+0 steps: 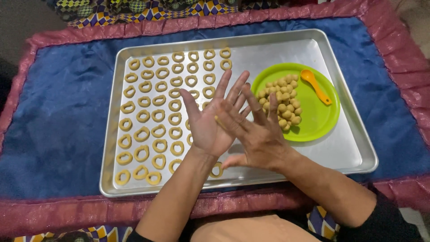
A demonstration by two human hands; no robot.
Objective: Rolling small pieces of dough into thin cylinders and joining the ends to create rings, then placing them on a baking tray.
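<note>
My left hand (207, 127) lies palm up over the middle of a silver baking tray (354, 143). My right hand (262, 136) rests palm down across it, fingers spread. A thin piece of tan dough (217, 119) shows between the two palms. Rows of several dough rings (152, 112) fill the tray's left half, partly hidden under my hands. A green plate (318, 118) on the tray's right half holds a heap of small dough balls (282, 101) and an orange spoon (316, 86).
The tray sits on a blue satin cloth (62, 116) with a pink ruffled border (67, 215). A patterned fabric (134, 9) runs along the far edge. One ring (217, 170) lies near the tray's front rim under my wrists.
</note>
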